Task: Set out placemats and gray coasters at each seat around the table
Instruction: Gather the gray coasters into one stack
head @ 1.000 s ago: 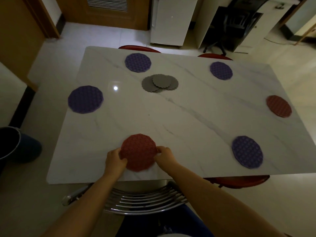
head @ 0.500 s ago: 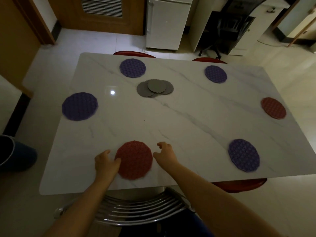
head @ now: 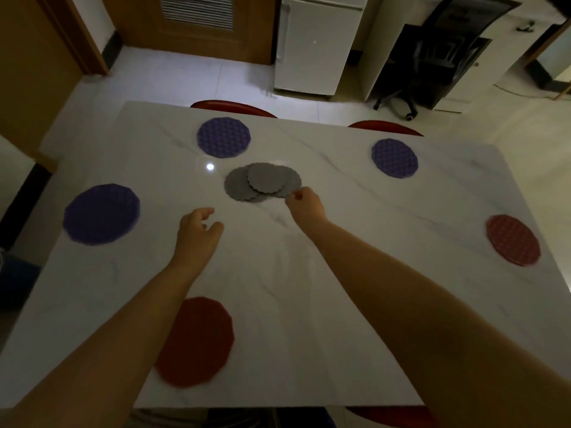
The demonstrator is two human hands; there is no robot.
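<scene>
The right hand (head: pixel 304 202) is stretched toward the middle of the desk, its thumb and forefinger pinched at the near right rim of the loose pile of grey scallop-edged round coasters (head: pixel 262 182); whether it has actually gripped one yet I cannot tell. The left hand (head: pixel 197 230) hovers just short of the pile, fingers loosely curled and holding nothing. Half a second ago both hands were flanking the red round woven placemat (head: pixel 194 341) at the near edge of the white marble-patterned desk (head: pixel 355 273); they have let it go and it lies flat there, so the placemat round looks finished and the coaster step is beginning. Counting placemats in view: three purple round ones, one near the far edge toward the left (head: pixel 223 137), one near the far edge toward the right (head: pixel 394 158), one at the left edge (head: pixel 102 214); and two red, the near one and another at the right edge (head: pixel 513 240). That makes five in view. The grey coasters overlap, with at least three visible, none yet set at a seat.
</scene>
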